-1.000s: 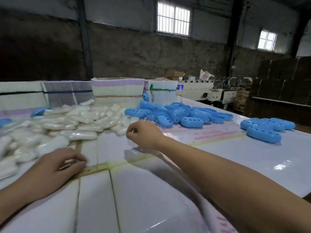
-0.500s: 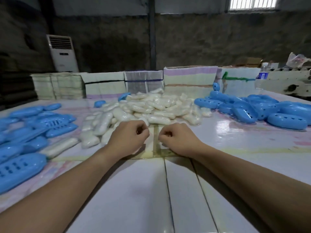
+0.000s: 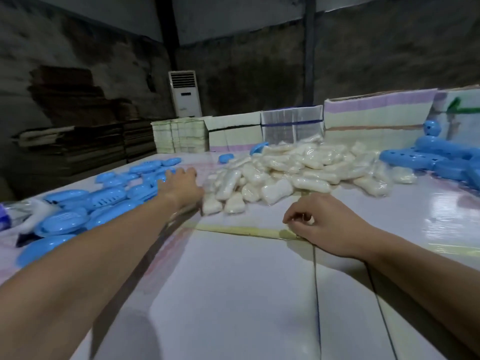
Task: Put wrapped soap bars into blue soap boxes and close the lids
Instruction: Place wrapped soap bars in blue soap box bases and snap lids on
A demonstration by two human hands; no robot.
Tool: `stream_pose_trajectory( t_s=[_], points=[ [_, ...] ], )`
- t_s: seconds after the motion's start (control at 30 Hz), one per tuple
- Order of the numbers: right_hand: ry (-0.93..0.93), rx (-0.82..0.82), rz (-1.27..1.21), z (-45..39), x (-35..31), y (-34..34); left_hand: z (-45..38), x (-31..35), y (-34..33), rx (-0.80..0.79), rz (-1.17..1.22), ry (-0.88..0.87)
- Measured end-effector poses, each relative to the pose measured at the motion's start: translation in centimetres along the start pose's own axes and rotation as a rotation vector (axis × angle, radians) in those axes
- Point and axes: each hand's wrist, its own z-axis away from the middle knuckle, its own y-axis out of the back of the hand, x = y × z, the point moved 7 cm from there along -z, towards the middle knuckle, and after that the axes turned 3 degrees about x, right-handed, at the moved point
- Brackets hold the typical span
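Work surface: white table (image 3: pixel 233 294), glossy, made of joined panels with a yellowish tape seam running across the middle.
Left hand: left hand (image 3: pixel 179 184) extended forward and to the left, at the near edge of the left-side blue parts. Its fingers are blurred and reach toward the parts; whether they touch or grasp anything cannot be determined from this view.
Right hand: right hand (image 3: pixel 319 224) rests on the table near the tape seam, in front of the soap pile. Fingers are curled inward, thumb and forefinger tips close together; no object is visible in the grip, so it appears clenched on nothing.
Wrapped soap bars: wrapped soap bars (image 3: pixel 298 172), white, in clear film, lie in a loose heap at table centre, beyond both hands. The nearest bars lie just beside the left wrist.
Blue soap boxes, left group: blue soap boxes (image 3: pixel 104 201), oval shells and slotted trays, spread over the left part of the table, some overlapping.
Blue soap boxes, right group: second blue pile (image 3: pixel 436 159) at the right edge of the table, beside the soap heap; perforated shells are visible.
Stray parts: two small blue pieces (image 3: pixel 241 153) lie behind the soap heap.
Rear of table: stacked cartons (image 3: pixel 376 110), white with coloured bands, stand in a row along the far edge.
Background: floor-standing air conditioner (image 3: pixel 185 93) against the dark wall; flattened brown cardboard (image 3: pixel 78 126) stacked to its left.
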Motion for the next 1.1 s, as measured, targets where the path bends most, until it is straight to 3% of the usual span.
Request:
stream_pose_trajectory(
  t_s=[0.17,0.4,0.6,0.77,0.93,1.1],
  points=[
    [-0.003,-0.031,-0.018,-0.1,0.5,-0.4,-2.8,-5.6,-2.3,-0.147,-0.124,0.102],
    [0.008,-0.052,-0.011,-0.4,0.7,-0.9,-5.3,-2.8,-2.7,-0.193,-0.144,-0.115],
    [0.03,-0.05,-0.009,-0.5,0.6,-0.9,-6.4,-2.4,-3.7,-0.239,-0.177,-0.082],
    [0.03,-0.047,-0.013,-0.6,0.5,-0.9,-7.0,-1.7,-3.2,-0.195,-0.058,-0.152],
    [0.026,-0.048,-0.015,-0.6,0.5,-0.9,-7.2,-2.9,-4.6,-0.291,-0.136,-0.027],
    [0.02,-0.049,-0.019,-0.7,0.5,-0.9,-7.5,-2.7,-4.2,-0.236,-0.1,-0.023]
  ],
)
